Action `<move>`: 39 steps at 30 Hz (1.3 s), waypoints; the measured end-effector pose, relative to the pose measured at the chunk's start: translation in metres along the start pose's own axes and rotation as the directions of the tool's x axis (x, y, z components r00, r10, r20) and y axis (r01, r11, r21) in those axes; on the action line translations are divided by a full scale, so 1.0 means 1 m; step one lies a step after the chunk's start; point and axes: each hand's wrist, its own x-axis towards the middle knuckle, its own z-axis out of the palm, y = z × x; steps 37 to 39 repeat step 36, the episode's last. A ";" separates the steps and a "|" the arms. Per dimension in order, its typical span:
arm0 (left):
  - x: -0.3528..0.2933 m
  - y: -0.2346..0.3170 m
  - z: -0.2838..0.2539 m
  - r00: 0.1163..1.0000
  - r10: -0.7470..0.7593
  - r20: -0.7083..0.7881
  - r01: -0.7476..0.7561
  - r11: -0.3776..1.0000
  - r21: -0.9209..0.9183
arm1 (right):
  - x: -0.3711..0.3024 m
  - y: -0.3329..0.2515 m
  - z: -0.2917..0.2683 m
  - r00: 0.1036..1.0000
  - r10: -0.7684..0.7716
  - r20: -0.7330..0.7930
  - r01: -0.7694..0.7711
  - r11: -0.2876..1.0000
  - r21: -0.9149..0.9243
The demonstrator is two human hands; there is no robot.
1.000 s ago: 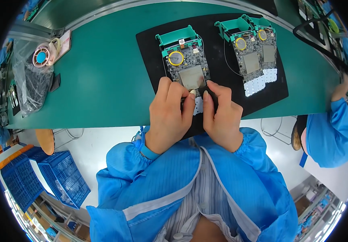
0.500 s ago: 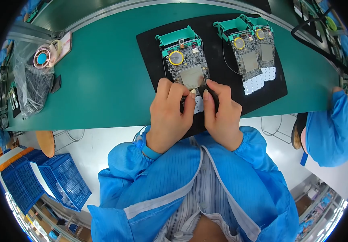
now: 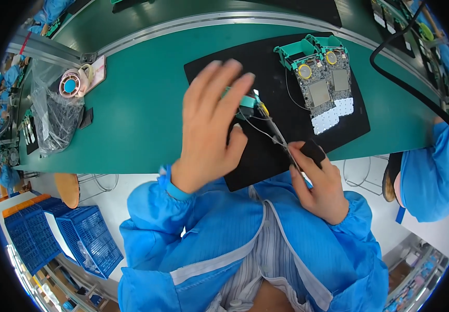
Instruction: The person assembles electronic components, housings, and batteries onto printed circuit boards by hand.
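Note:
My right hand (image 3: 321,190) grips the lower end of a circuit board (image 3: 277,130), which is tipped up so that mostly its thin edge shows. A small black piece (image 3: 313,152) lies against the fingers of that hand; whether it is held or stuck there I cannot tell. At the board's far end are a green plastic bracket (image 3: 247,104) and a yellow-rimmed round part (image 3: 264,108), with a thin wire alongside. My left hand (image 3: 206,132) is open, its fingers spread beside the bracket and partly covering it. Whether they touch it is hidden.
Two more circuit boards (image 3: 319,93) with green brackets lie on the black mat (image 3: 266,62) at the right. On the green table (image 3: 141,104), to the left, are a tape roll (image 3: 70,85) and a clear plastic bag (image 3: 53,117). A co-worker's blue sleeve (image 3: 427,177) is at the right edge.
The board that lay flat on the mat under both hands is now lifted and turned on edge in my right hand. My left hand has come off its lower end and moved up with fingers spread.

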 end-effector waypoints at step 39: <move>0.126 0.025 0.141 0.998 0.051 0.035 -0.049 0.997 -0.054 | 0.125 0.159 -0.108 0.989 -0.130 -0.071 0.148 0.883 0.445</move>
